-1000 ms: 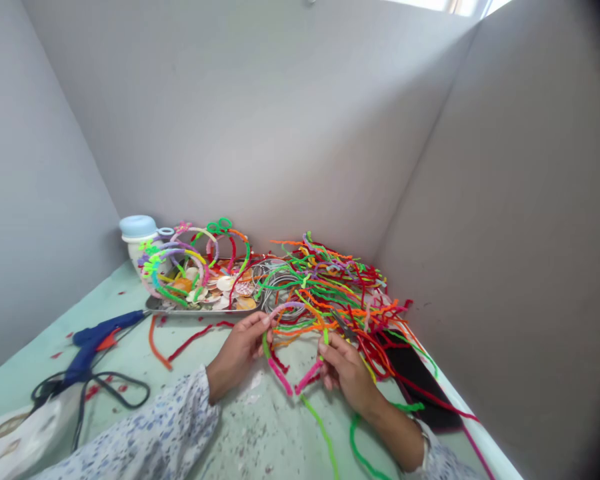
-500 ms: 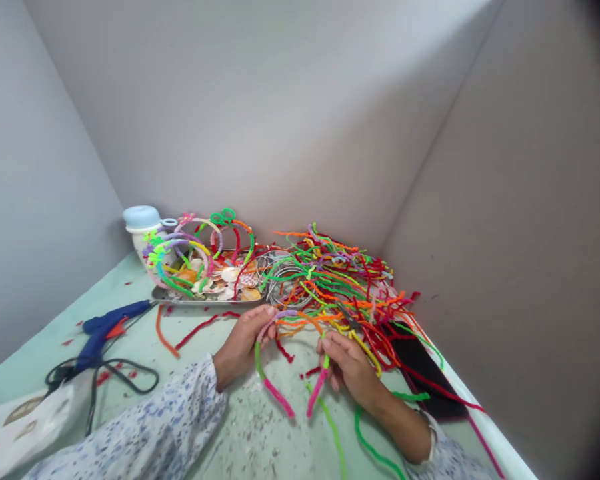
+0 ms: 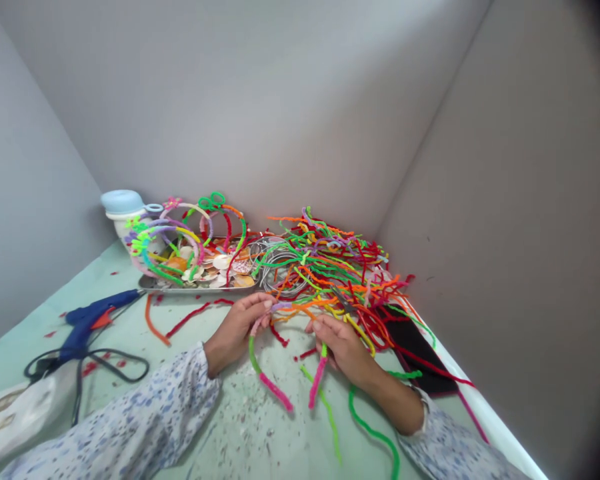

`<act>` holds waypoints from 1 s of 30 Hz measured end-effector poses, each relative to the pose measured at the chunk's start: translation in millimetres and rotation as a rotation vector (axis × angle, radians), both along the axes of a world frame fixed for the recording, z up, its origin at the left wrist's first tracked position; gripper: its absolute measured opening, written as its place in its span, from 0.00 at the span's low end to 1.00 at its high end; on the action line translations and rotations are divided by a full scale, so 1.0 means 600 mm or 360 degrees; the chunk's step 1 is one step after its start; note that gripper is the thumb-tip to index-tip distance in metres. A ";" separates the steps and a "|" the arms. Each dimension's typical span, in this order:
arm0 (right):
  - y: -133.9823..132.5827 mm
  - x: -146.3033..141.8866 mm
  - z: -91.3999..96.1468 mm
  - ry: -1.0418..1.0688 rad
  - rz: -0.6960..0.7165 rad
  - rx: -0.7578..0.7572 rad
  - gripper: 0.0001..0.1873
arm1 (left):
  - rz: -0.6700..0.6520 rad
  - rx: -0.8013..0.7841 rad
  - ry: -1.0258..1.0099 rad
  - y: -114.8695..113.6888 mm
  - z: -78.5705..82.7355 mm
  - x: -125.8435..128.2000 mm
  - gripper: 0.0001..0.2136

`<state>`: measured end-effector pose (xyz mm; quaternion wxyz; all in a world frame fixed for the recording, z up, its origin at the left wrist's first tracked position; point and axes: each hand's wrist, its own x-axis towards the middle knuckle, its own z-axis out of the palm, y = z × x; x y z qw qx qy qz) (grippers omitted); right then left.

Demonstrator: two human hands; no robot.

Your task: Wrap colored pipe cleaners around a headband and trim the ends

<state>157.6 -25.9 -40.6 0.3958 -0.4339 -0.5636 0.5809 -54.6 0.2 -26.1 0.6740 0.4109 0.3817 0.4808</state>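
Between my hands is a headband (image 3: 275, 392) wrapped in fuzzy pipe cleaner, its curve away from me and its two pink ends toward me. Its colours run pink, green, pale pink, lilac and orange. My left hand (image 3: 240, 330) is closed on the pale pink and lilac stretch. On the other side, my right hand (image 3: 341, 347) pinches the orange and green part, hiding some of it. Loose green pipe cleaners (image 3: 375, 433) lie beside and below my right hand. Beyond the headband spreads a tangled heap of coloured pipe cleaners (image 3: 330, 257).
A metal tray (image 3: 200, 288) of shells stands at the back left, with several finished headbands (image 3: 180, 230) on it. Behind it is a white bottle with a blue lid (image 3: 123, 200). A blue glue gun (image 3: 83, 327) with its cord lies left. Wire coils (image 3: 280, 270) and a black flat object (image 3: 420, 360) are right.
My right hand has shifted up along the headband toward its orange top. The whole view has moved slightly, so everything sits a little further left and higher.
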 end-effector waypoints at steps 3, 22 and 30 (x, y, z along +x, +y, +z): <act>-0.001 0.000 -0.006 0.0007 0.0036 0.0015 0.19 | -0.0022 0.0019 0.0028 0.000 -0.005 0.000 0.15; 0.001 0.001 -0.016 0.0072 0.0053 -0.0058 0.18 | -0.0034 0.0058 0.0012 -0.001 -0.006 0.004 0.13; 0.000 -0.001 -0.002 0.0031 -0.0020 -0.0060 0.20 | 0.0022 0.0022 -0.0058 0.001 -0.003 0.005 0.11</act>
